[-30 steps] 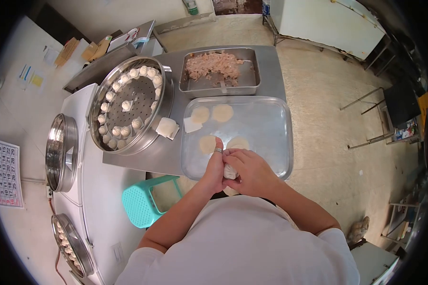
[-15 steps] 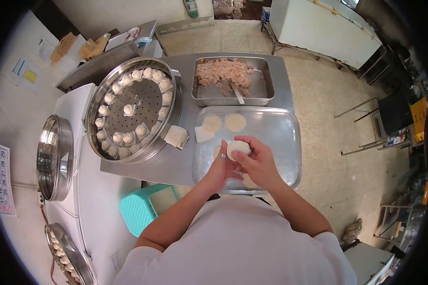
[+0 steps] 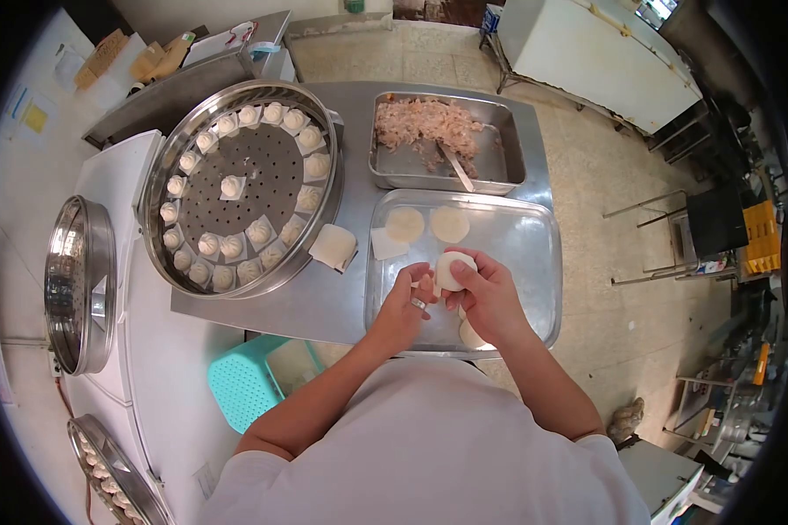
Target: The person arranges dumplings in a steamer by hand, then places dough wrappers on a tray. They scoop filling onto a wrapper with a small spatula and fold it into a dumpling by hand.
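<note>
My right hand (image 3: 492, 297) holds a white dough bun (image 3: 452, 268) over the flat metal tray (image 3: 534, 262). My left hand (image 3: 404, 304), wearing a ring, touches the bun's left side with its fingertips. Two flat dough rounds (image 3: 429, 225) lie at the tray's far end, and another round (image 3: 469, 334) shows under my right hand. A deeper tray of minced filling (image 3: 429, 122) with a utensil (image 3: 457, 168) in it stands beyond.
A large round steamer (image 3: 245, 188) left of the trays holds several shaped buns along its rim. A stack of paper squares (image 3: 334, 247) lies beside it. Another steamer (image 3: 77, 284) sits far left, one with buns (image 3: 118, 477) lower left. A teal stool (image 3: 249, 378) stands below the table.
My hands rose from near my body to over the tray with the bun. The bun turned from pinched between both hands to resting in my right hand. The view shifted.
</note>
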The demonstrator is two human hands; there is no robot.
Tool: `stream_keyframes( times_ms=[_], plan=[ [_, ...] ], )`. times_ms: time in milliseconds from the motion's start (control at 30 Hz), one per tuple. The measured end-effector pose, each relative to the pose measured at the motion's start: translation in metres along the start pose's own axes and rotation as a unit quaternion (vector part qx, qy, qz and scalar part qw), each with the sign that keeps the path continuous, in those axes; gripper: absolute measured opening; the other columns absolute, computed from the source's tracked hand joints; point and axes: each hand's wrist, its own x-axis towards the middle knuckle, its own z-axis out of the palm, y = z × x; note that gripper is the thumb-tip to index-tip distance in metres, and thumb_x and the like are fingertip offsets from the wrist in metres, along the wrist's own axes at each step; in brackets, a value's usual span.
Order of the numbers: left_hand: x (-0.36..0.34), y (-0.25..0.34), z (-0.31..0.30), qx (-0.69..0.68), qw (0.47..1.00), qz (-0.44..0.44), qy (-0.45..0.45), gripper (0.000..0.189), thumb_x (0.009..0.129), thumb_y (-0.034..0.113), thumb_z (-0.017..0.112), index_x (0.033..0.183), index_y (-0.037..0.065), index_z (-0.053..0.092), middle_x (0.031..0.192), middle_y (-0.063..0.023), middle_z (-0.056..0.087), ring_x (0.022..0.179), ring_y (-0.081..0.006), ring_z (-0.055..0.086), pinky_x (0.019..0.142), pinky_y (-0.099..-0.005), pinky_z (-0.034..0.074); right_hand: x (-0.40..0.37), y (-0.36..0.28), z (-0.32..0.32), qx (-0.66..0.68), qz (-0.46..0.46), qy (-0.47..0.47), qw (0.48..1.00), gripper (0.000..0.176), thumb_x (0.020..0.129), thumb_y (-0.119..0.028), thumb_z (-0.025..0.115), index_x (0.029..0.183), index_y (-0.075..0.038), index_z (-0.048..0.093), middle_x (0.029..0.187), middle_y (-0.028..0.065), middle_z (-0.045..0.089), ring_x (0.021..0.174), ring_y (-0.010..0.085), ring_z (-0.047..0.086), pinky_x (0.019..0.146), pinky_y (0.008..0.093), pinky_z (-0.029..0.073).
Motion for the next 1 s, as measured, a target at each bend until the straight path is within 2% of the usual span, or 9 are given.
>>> stream_keyframes(
  times_ms=[100,200,300,333,400,500,600,800,1000],
  plan=[
    [0.009,-0.009,-0.007,-0.068,0.997,-0.005,-0.037,0.049,0.107,0.028,0.048,0.146,0.000,0.039,0.138,-0.0139,0.053,0.108,-0.0209,0.063,0.081,-0.0324,0.055,-0.004,0.005,0.002,-0.001,0.032,-0.036,0.999,0.039,0.102,-0.022,0.067,0.130,0.004,0.059,0.104,0.0120,0.070,0.082,0.0173,0.068,0.066,0.0295,0.055],
    [0.019,-0.028,-0.017,-0.033,0.999,0.013,0.004,0.052,0.105,0.030,0.054,0.147,0.004,0.039,0.133,-0.0114,0.056,0.104,-0.0185,0.063,0.076,-0.0315,0.055,-0.008,0.006,-0.002,0.010,0.062,-0.045,0.997,0.039,0.102,-0.022,0.067,0.130,0.004,0.060,0.104,0.0121,0.070,0.080,0.0173,0.068,0.064,0.0291,0.055],
    [0.039,-0.037,-0.047,-0.056,0.996,0.015,0.065,0.052,0.101,0.034,0.063,0.141,0.006,0.048,0.126,-0.0125,0.059,0.101,-0.0208,0.063,0.074,-0.0346,0.056,-0.014,0.008,-0.008,0.009,0.092,-0.030,0.995,0.039,0.102,-0.021,0.066,0.130,0.004,0.059,0.103,0.0118,0.070,0.078,0.0172,0.067,0.063,0.0290,0.055],
    [0.045,-0.026,-0.055,0.068,0.990,0.023,0.121,0.051,0.098,0.035,0.067,0.137,0.005,0.052,0.125,-0.0128,0.060,0.099,-0.0223,0.064,0.075,-0.0356,0.056,-0.016,0.009,-0.010,0.007,0.092,-0.025,0.995,0.039,0.102,-0.021,0.066,0.131,0.005,0.059,0.103,0.0117,0.070,0.078,0.0172,0.067,0.063,0.0291,0.055],
    [0.062,-0.004,-0.069,0.311,0.924,0.038,0.220,0.050,0.093,0.037,0.073,0.129,0.005,0.060,0.124,-0.0134,0.063,0.097,-0.0254,0.066,0.078,-0.0375,0.056,-0.022,0.011,-0.017,0.004,0.091,-0.013,0.996,0.039,0.102,-0.020,0.066,0.132,0.005,0.058,0.103,0.0116,0.069,0.078,0.0172,0.067,0.063,0.0293,0.055],
    [0.094,-0.013,-0.093,0.528,0.813,0.146,0.197,0.048,0.084,0.032,0.082,0.117,0.002,0.066,0.115,-0.0174,0.066,0.095,-0.0333,0.068,0.080,-0.0427,0.056,-0.027,0.018,-0.028,0.004,0.086,0.005,0.996,0.041,0.102,-0.020,0.067,0.133,0.005,0.058,0.103,0.0116,0.069,0.078,0.0172,0.068,0.063,0.0290,0.056],
    [0.119,-0.015,-0.098,0.622,0.764,0.109,0.131,0.043,0.082,0.032,0.082,0.109,0.002,0.068,0.110,-0.0175,0.068,0.096,-0.0396,0.069,0.083,-0.0483,0.056,-0.034,0.023,-0.036,0.012,0.082,0.018,0.996,0.040,0.102,-0.020,0.066,0.133,0.004,0.058,0.103,0.0109,0.070,0.079,0.0168,0.068,0.063,0.0285,0.056],
    [0.143,-0.005,-0.109,0.653,0.755,0.029,0.047,0.036,0.080,0.025,0.082,0.107,0.004,0.070,0.105,-0.0177,0.073,0.101,-0.0385,0.070,0.087,-0.0482,0.056,-0.044,0.031,-0.050,0.024,0.070,0.041,0.996,0.038,0.102,-0.019,0.066,0.132,0.003,0.059,0.103,0.0094,0.070,0.079,0.0157,0.068,0.062,0.0281,0.055],
    [0.141,0.004,-0.113,0.617,0.783,-0.012,0.079,0.024,0.081,0.024,0.079,0.096,0.007,0.074,0.102,-0.0187,0.074,0.099,-0.0374,0.071,0.087,-0.0467,0.056,-0.049,0.036,-0.063,0.028,0.061,0.058,0.996,0.037,0.102,-0.019,0.066,0.131,0.003,0.061,0.102,0.0087,0.070,0.078,0.0148,0.068,0.061,0.0273,0.054]
  ],
)
